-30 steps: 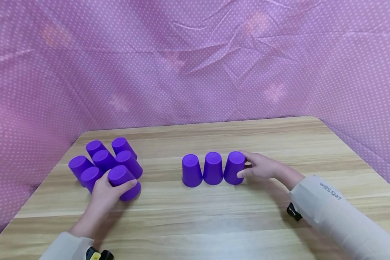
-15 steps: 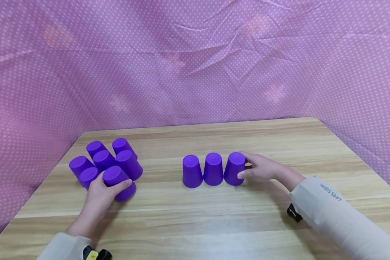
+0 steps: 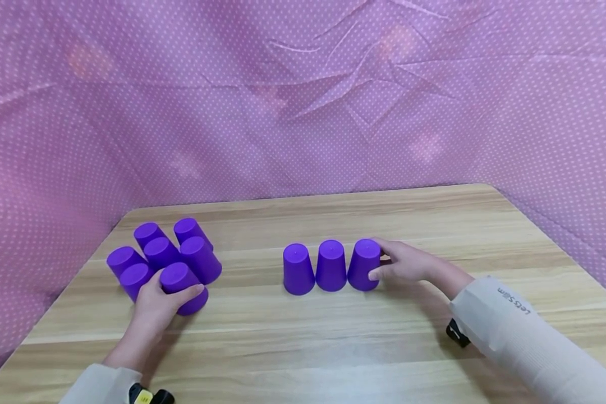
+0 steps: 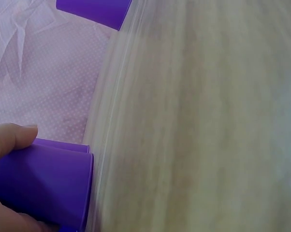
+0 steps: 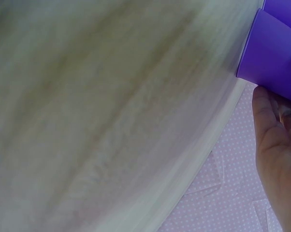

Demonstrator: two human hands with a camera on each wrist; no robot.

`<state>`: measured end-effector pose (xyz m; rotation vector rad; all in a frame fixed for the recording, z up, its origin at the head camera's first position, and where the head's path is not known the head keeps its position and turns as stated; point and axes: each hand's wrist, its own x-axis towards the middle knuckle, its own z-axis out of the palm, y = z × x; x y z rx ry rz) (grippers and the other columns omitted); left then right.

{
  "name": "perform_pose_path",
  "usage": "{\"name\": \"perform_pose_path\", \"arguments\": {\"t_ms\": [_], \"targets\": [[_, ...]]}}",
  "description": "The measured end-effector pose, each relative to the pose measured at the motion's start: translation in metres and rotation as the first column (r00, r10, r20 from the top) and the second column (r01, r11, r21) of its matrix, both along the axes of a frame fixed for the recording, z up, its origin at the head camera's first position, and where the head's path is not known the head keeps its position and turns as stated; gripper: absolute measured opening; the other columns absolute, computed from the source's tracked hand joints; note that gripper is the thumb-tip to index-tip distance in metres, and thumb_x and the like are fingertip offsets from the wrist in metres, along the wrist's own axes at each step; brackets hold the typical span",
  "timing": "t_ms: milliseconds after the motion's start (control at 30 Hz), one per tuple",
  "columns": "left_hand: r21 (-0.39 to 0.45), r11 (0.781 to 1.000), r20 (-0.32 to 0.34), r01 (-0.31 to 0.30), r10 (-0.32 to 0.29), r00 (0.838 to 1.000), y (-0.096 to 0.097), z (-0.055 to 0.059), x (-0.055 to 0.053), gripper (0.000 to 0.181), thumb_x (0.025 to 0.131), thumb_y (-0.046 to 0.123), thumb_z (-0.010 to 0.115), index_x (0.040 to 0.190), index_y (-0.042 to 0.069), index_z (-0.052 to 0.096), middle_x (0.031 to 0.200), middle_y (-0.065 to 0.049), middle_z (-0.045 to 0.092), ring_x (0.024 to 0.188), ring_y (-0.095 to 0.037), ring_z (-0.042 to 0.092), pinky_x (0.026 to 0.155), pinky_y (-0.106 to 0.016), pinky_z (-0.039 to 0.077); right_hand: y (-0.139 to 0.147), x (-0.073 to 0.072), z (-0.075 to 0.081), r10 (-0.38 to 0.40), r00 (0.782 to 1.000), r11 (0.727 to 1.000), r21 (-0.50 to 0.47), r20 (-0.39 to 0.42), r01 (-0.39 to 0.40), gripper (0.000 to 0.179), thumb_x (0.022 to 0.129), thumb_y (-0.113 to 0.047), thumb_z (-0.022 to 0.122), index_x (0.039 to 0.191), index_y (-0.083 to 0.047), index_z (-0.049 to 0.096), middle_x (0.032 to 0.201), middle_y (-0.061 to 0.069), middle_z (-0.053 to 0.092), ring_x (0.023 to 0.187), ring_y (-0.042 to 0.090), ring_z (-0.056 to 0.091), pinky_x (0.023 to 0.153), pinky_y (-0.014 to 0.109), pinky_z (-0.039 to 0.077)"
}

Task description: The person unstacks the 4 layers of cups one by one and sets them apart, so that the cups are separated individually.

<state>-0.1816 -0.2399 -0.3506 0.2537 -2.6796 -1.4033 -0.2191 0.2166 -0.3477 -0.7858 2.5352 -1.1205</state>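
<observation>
In the head view, my left hand [image 3: 154, 308] grips an upside-down purple cup [image 3: 177, 278] at the front of a cluster on the left, thumb along its near side. The left wrist view shows that cup's rim down close to the wooden tabletop. Several matching cups stand mouth-down behind and beside it, among them a tall-looking one [image 3: 202, 261]. Towards the right, three more form a side-by-side row. My right hand [image 3: 404, 262] holds the row's right-end cup [image 3: 365, 264], its thumb in front and other fingers behind, partly hidden. Beside that are a middle cup [image 3: 331, 266] and a left-end cup [image 3: 298, 270].
The wooden table [image 3: 303, 348] has its far edge against a pink dotted cloth [image 3: 303, 112] that hangs around the back and sides. A wide stretch of wood lies between the cluster and the row. Black wrist devices [image 3: 457, 333] sit at both sleeves.
My left hand has slid its cup a little to the left, closer against the cluster. The right hand and the row of three have stayed in place.
</observation>
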Motion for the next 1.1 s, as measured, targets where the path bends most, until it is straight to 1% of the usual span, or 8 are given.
{"name": "perform_pose_path", "arguments": {"t_ms": [167, 433, 600, 833, 967, 1100], "targets": [[0.004, 1.000, 0.000, 0.002, -0.002, 1.000, -0.0002, -0.0021, -0.0002, 0.079, 0.075, 0.028, 0.077, 0.136, -0.001, 0.037, 0.132, -0.026, 0.045, 0.120, -0.035, 0.043, 0.104, -0.048, 0.034, 0.0002, -0.0002, -0.0013, 0.008, 1.000, 1.000, -0.004, 0.004, -0.008, 0.054, 0.086, -0.025, 0.065, 0.131, -0.004, 0.043, 0.123, 0.013, 0.057, 0.122, 0.036, 0.047, 0.104, 0.053, 0.035], [0.045, 0.999, 0.020, -0.001, 0.000, 1.000, 0.0003, -0.0021, 0.0002, 0.078, 0.075, 0.027, 0.076, 0.136, -0.001, 0.036, 0.133, -0.025, 0.045, 0.121, -0.035, 0.043, 0.105, -0.047, 0.034, 0.0007, -0.0007, -0.0024, 0.017, 1.000, 1.000, -0.009, 0.002, -0.017, 0.054, 0.086, -0.025, 0.065, 0.131, -0.004, 0.043, 0.124, 0.013, 0.057, 0.122, 0.036, 0.046, 0.104, 0.053, 0.035], [0.055, 0.998, 0.029, -0.003, 0.001, 1.000, 0.0008, -0.0018, 0.0001, 0.080, 0.076, 0.027, 0.076, 0.138, 0.000, 0.034, 0.135, -0.025, 0.043, 0.123, -0.035, 0.042, 0.105, -0.049, 0.034, 0.0011, -0.0007, -0.0025, 0.016, 1.000, 1.000, -0.012, -0.003, -0.016, 0.054, 0.086, -0.025, 0.065, 0.131, -0.004, 0.043, 0.124, 0.014, 0.057, 0.122, 0.037, 0.046, 0.104, 0.053, 0.035], [0.078, 0.997, 0.049, -0.012, 0.008, 0.999, 0.0015, -0.0024, 0.0012, 0.086, 0.076, 0.023, 0.076, 0.142, 0.000, 0.026, 0.139, -0.025, 0.038, 0.126, -0.036, 0.038, 0.108, -0.051, 0.031, 0.0018, -0.0003, -0.0023, 0.004, 1.000, 1.000, -0.005, -0.001, -0.004, 0.055, 0.086, -0.026, 0.065, 0.131, -0.005, 0.043, 0.124, 0.014, 0.057, 0.122, 0.037, 0.046, 0.104, 0.053, 0.035], [0.089, 0.996, 0.019, -0.028, 0.027, 0.999, 0.0024, -0.0017, 0.0006, 0.083, 0.076, 0.020, 0.076, 0.141, 0.002, 0.029, 0.137, -0.024, 0.039, 0.124, -0.035, 0.039, 0.107, -0.049, 0.032, 0.0014, -0.0002, -0.0020, 0.005, 1.000, 1.000, -0.003, -0.001, -0.005, 0.055, 0.086, -0.025, 0.065, 0.131, -0.005, 0.043, 0.124, 0.014, 0.057, 0.122, 0.037, 0.047, 0.104, 0.053, 0.036], [0.090, 0.995, -0.013, -0.031, 0.032, 0.999, 0.0034, 0.0023, -0.0002, 0.079, 0.076, 0.019, 0.076, 0.140, 0.005, 0.032, 0.137, -0.024, 0.039, 0.124, -0.035, 0.039, 0.105, -0.048, 0.033, 0.0008, -0.0002, -0.0012, 0.000, 1.000, 1.000, 0.000, 0.004, 0.000, 0.056, 0.086, -0.026, 0.065, 0.132, -0.004, 0.042, 0.125, 0.015, 0.056, 0.122, 0.037, 0.046, 0.104, 0.054, 0.035]]}}
